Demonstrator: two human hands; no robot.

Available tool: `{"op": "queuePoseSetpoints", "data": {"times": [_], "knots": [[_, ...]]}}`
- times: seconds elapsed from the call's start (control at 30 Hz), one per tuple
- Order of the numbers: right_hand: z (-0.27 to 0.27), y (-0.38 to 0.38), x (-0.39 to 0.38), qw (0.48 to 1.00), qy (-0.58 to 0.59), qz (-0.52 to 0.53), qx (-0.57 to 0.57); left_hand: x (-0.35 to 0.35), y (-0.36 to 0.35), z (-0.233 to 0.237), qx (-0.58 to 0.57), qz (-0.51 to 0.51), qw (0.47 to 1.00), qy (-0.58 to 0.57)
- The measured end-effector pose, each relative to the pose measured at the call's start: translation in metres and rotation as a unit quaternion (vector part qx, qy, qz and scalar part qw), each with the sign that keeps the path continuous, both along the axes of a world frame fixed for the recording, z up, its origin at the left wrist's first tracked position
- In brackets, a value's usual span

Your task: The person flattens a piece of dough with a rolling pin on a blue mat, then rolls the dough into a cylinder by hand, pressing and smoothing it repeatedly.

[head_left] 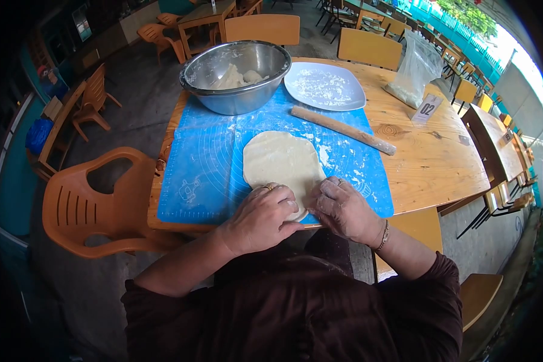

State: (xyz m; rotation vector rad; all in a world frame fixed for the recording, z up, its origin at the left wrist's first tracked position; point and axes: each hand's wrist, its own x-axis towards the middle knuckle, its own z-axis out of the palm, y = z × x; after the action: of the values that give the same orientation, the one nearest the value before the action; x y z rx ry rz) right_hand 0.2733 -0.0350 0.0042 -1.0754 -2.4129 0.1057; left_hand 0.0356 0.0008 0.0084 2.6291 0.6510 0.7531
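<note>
A flat, rolled-out sheet of dough (280, 158) lies on a blue silicone mat (208, 142). At its near edge, my left hand (265, 214) and my right hand (341, 208) have their fingers curled in on the dough, one on each side. The dough's near end looks slightly folded between them. My fingertips are partly hidden by the backs of my hands. Behind the dough a wooden rolling pin (344, 130) rests slantwise, dusted with flour. Farther back are a metal bowl (235, 104) with lumps of dough (238, 77) in it and a floury white plate (326, 87).
The mat covers part of a wooden table (428, 172). On the table's right stand a plastic bag of white powder (411, 75) and a card marked 02 (427, 109). An orange chair (96, 199) is close at the left, and a yellow bench (413, 235) at the near right.
</note>
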Motion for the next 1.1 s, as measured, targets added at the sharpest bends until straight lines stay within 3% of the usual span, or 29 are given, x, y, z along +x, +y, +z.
{"op": "queuePoseSetpoints", "data": {"times": [0.1,0.37,0.43,0.53,0.73,0.87,1.03,1.1], "knots": [[0.006,0.007,-0.002,0.998,0.053,0.003,-0.037,0.002,-0.003,0.004,0.009,0.019,1.000,0.004],[0.009,0.008,-0.001,0.997,0.036,-0.007,-0.072,0.000,0.000,-0.006,-0.055,0.038,0.997,-0.025],[0.010,0.007,-0.001,0.996,0.044,-0.007,-0.077,-0.001,0.005,0.001,-0.185,0.055,0.981,-0.032],[0.004,0.009,0.000,0.996,0.041,-0.011,-0.073,0.000,0.010,0.012,-0.262,0.074,0.962,-0.004],[0.005,0.014,0.002,0.990,0.104,0.003,-0.093,-0.006,0.000,0.006,-0.143,0.043,0.989,-0.013],[0.008,0.013,0.005,0.988,0.088,0.001,-0.130,-0.016,0.003,0.012,-0.188,0.052,0.981,0.017],[0.004,0.014,0.008,0.987,0.104,0.004,-0.122,-0.019,0.003,0.008,-0.114,0.017,0.993,0.001],[0.007,0.015,0.007,0.985,0.100,-0.009,-0.138,-0.020,0.003,0.009,-0.133,0.019,0.991,-0.003]]}}
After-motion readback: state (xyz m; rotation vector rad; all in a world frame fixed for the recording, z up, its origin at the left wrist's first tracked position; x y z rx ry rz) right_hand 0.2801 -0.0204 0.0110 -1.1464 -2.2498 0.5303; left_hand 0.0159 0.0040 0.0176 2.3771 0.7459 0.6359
